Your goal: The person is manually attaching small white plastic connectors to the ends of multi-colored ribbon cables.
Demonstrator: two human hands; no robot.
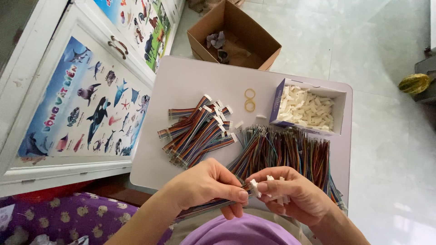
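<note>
My left hand (206,183) pinches a flat multicoloured ribbon cable (204,207) near its tip; the cable trails back toward my lap. My right hand (290,193) holds several small white plastic connectors (278,188) and presses one against the cable's end at the fingertips. Both hands hover over the near edge of a small white table (181,86). Just beyond them lies a pile of loose coloured wires (290,152), and to the left a heap of cables with white connectors fitted (200,131).
A small open box of white connectors (309,109) sits at the table's far right, with two yellow rubber bands (250,100) beside it. A brown cardboard box (234,36) stands on the tiled floor behind. White cabinet doors with animal posters (86,104) are at left.
</note>
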